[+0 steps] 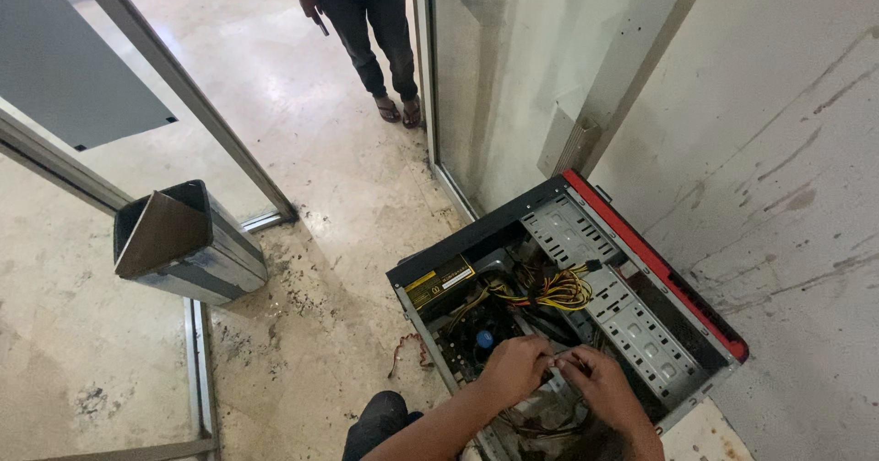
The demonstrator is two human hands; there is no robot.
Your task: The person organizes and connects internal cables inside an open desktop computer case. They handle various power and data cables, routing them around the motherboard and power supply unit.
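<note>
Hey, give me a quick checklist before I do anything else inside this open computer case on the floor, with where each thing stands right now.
1. Both hands in view: ok. The left hand and right hand meet over the open computer case.
2. What the fingers pinch: cannot tell, too small and hidden.
3. The yellow cable bundle away from the hands: ok, it lies further into the case.
4. Power disconnected: cannot tell, no plug shows.
5. Case steady: ok, lying flat beside the wall.
6. Space behind: not ok, another person stands in the doorway.
</note>
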